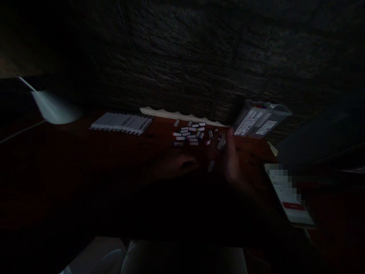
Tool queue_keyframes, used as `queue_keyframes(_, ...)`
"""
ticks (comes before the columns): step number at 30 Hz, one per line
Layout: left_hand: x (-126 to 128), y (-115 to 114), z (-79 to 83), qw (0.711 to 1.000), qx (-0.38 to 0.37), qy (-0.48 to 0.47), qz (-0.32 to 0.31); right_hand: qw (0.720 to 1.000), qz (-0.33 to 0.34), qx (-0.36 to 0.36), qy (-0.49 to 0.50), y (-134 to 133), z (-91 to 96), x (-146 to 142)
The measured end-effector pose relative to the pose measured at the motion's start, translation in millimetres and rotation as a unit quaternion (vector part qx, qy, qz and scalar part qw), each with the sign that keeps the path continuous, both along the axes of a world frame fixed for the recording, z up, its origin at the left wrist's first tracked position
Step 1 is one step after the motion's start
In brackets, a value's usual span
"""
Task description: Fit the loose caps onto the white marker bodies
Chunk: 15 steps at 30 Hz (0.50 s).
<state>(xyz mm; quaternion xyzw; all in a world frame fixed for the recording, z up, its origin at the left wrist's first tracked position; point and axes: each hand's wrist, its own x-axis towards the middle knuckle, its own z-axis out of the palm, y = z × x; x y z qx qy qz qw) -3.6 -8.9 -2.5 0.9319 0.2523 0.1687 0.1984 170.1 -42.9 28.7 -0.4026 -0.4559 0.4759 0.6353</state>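
The scene is very dark. My right hand (pixel 230 158) is raised over a reddish-brown table (pixel 85 152), its fingers curled round a white marker (pixel 221 142) that slants up and to the right. My left hand (pixel 173 164) rests low on the table with its fingers curled; whether it holds anything is hidden in the dark. Just beyond both hands lies a scatter of several small white marker caps (pixel 189 133). A row of several white markers (pixel 121 123) lies side by side at the far left of the table.
A clear plastic marker case (pixel 261 120) stands tilted at the far right. A white scalloped strip (pixel 176 114) runs along the table's back edge below a dark wall. A pale lamp shade (pixel 55 108) is at left, a printed sheet (pixel 288 194) at right.
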Motion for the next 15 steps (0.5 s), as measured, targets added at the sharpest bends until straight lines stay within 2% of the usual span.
queue_keyframes(3, -0.6, 0.2, 0.0, 1.000, 0.000, -0.001, -0.003, 1.000, -0.015, 0.004, -0.026, -1.5, 0.2, -1.3)
queue_keyframes(9, -0.9, -0.7, 2.3, 1.000, 0.001, -0.004, -0.008, 0.997, -0.002, 0.004, -0.074, -10.3, 3.7, -6.9)
queue_keyframes(15, -1.3, -0.6, -0.1, 1.000, 0.000, -0.004, 0.003, 0.996, -0.040, 0.007, -0.080, -13.2, 9.6, -7.6)
